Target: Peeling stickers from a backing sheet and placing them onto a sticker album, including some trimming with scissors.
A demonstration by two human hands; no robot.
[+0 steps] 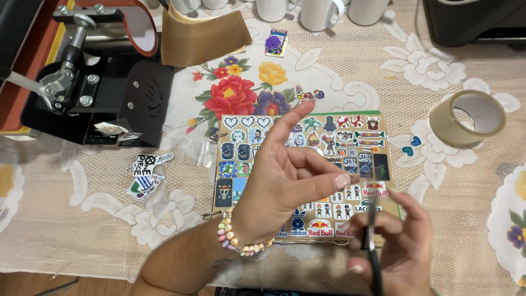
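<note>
My left hand point(285, 181) is raised over a brown board point(383, 123) covered with several small colourful stickers, fingers spread, thumb and a fingertip pinching toward the tip of a thin dark tool. My right hand point(392, 241) is closed around that tool, a pair of tweezers point(372, 241), held upright at the lower right over the board's front edge. A beaded bracelet point(241, 241) circles my left wrist. Whether a sticker sits between the fingertips is too small to tell.
A black mug heat press point(87, 82) stands at the upper left. Loose stickers point(145, 175) lie on the lace floral tablecloth left of the board. A roll of brown packing tape point(468, 118) sits at the right. White mugs point(318, 11) line the back edge.
</note>
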